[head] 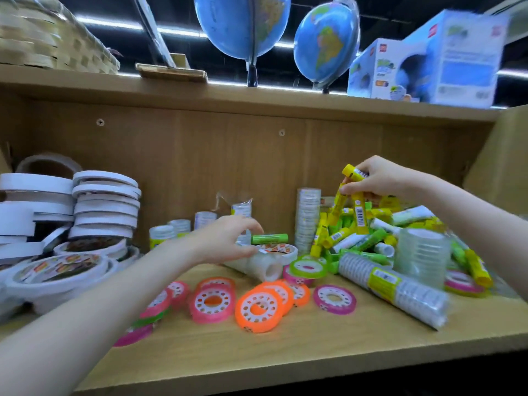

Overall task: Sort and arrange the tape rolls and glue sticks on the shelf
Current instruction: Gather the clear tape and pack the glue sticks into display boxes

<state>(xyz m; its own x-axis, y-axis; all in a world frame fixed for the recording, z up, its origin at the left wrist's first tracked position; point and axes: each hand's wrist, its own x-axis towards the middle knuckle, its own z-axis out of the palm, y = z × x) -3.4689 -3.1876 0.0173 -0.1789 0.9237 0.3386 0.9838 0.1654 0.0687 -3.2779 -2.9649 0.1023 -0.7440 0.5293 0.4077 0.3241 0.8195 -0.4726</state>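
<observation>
My right hand [374,178] grips several yellow glue sticks [358,208] above a heap of green and yellow glue sticks [368,238] at the right of the wooden shelf [285,347]. My left hand [225,238] hovers mid-shelf with fingers loosely curved. It is just left of a green glue stick [270,238] that lies on a white tape roll [281,251]. Small pink, orange and green tape rolls [258,308] lie scattered at the front. Sleeves of clear tape [397,287] lie to the right.
White double-sided tape rolls [105,207] are stacked at the left. A tall column of clear tape [307,218] stands at the back. On the upper shelf are two globes [325,41], a wicker basket [43,38] and blue boxes [445,61].
</observation>
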